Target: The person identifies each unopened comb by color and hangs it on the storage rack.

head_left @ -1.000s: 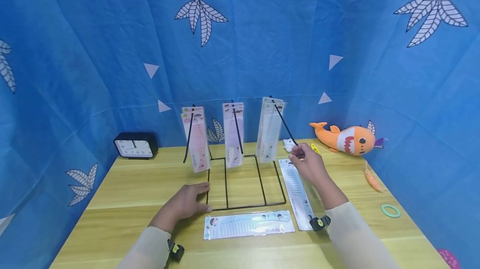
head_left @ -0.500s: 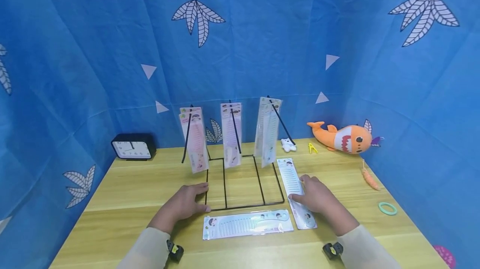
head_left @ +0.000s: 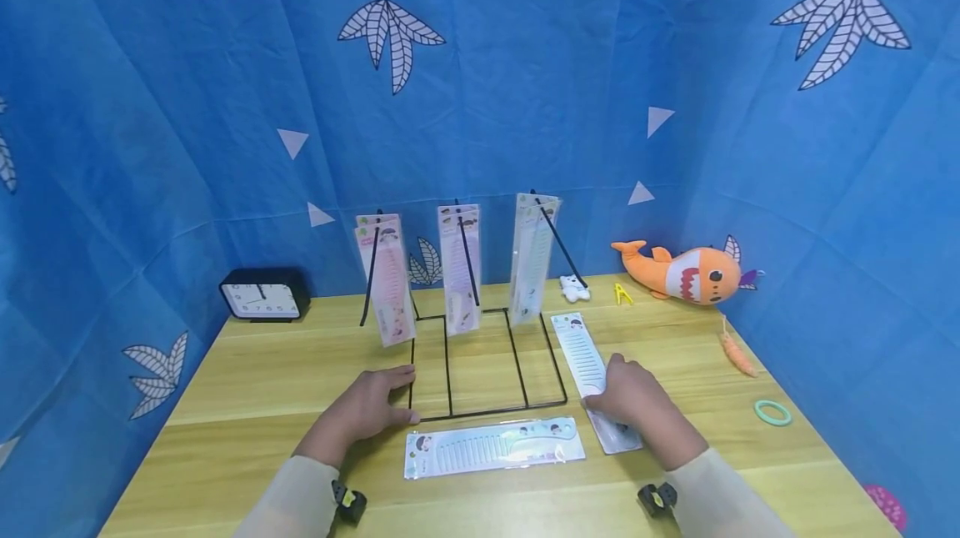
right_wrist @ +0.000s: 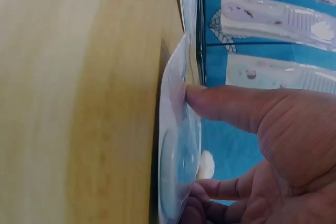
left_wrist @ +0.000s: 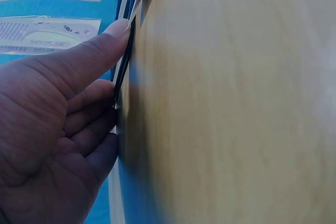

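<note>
My left hand [head_left: 367,404] rests at the front left corner of a black wire display rack [head_left: 487,412]; thumb and fingertips hold its base wire. On the rack's prongs hang packaged combs: pink [head_left: 392,288], purple [head_left: 461,279] and pale green [head_left: 532,263], each with another behind it. My right hand [head_left: 637,392] grips a packaged comb [head_left: 583,354] lying right of the rack, thumb on one long edge and fingers at the other. In the right wrist view this pack [right_wrist: 176,135] bends up a little between them. Another packaged comb [head_left: 491,446] lies before the rack.
At the back left stands a black clock [head_left: 264,296]. Toward the right are a small white figure [head_left: 575,289], a yellow clip [head_left: 622,294], an orange plush shark [head_left: 686,274], an orange carrot-like trinket [head_left: 738,354] and a green ring [head_left: 772,413]. Blue curtain encloses the table.
My right hand has come down from the pale green combs' prong to the pack on the right and taken hold of it. That pack has turned slightly. The left hand stays.
</note>
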